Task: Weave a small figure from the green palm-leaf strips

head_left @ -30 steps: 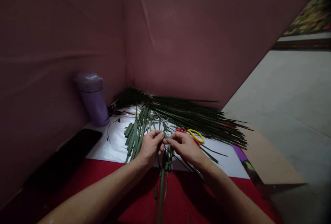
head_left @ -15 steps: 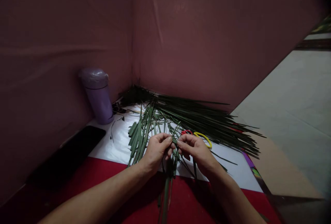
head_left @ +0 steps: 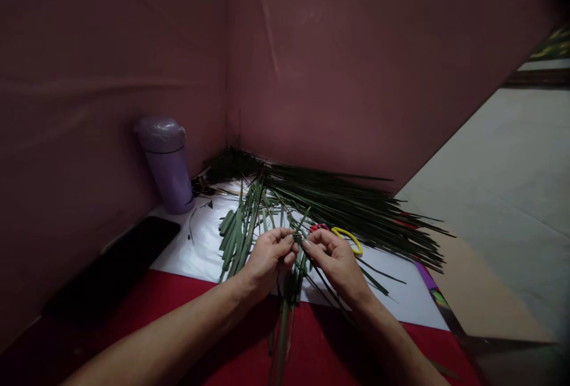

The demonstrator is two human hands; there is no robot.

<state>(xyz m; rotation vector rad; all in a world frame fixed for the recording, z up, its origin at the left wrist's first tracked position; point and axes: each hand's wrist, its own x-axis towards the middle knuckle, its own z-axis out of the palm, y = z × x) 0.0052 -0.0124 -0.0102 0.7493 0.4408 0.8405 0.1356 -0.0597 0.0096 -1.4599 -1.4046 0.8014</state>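
My left hand point(head_left: 271, 255) and my right hand point(head_left: 332, 258) meet fingertip to fingertip low in the middle of the head view. Both are closed in a pinch on narrow green leaf strips point(head_left: 289, 309), whose long ends hang down over the red cloth. The exact fold between the fingers is too small to make out. Left of my left hand lies a group of cut, folded leaf strips point(head_left: 231, 240). Scissors with a yellow and red handle point(head_left: 350, 240) lie just behind my right hand, their blades hidden.
A large bundle of long dark leaves point(head_left: 356, 202) stretches along the wall. A purple tumbler point(head_left: 169, 166) stands at the left corner, with a black phone-like slab point(head_left: 120, 261) nearer me. White sheet point(head_left: 401, 303) and red cloth point(head_left: 187, 309) cover the surface.
My fingers have shifted slightly on the strips, and the right hand has turned a little. A leaf end now sticks up above the fingertips. The surroundings stay in place.
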